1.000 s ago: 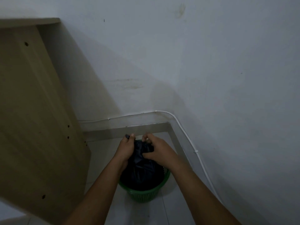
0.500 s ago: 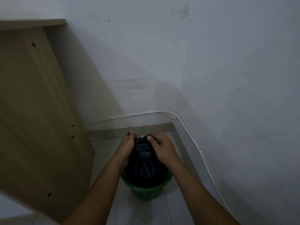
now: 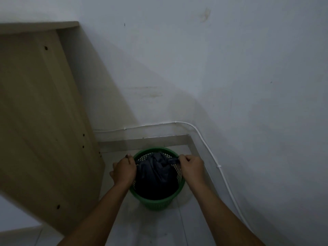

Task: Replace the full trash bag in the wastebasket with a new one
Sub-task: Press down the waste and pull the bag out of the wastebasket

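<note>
Left hand (image 3: 124,170) and right hand (image 3: 190,166) each pinch one tail of black trash bag (image 3: 156,174), pulling apart over green wastebasket (image 3: 156,201) on floor. Knot looks half-tight: pull evenly, outward, not upward, then lift straight.

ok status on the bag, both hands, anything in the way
Left hand and right hand each pinch an end of the black trash bag, pulled apart. Bag sits in green wastebasket. Wooden panel close on left, not blocking.
</note>
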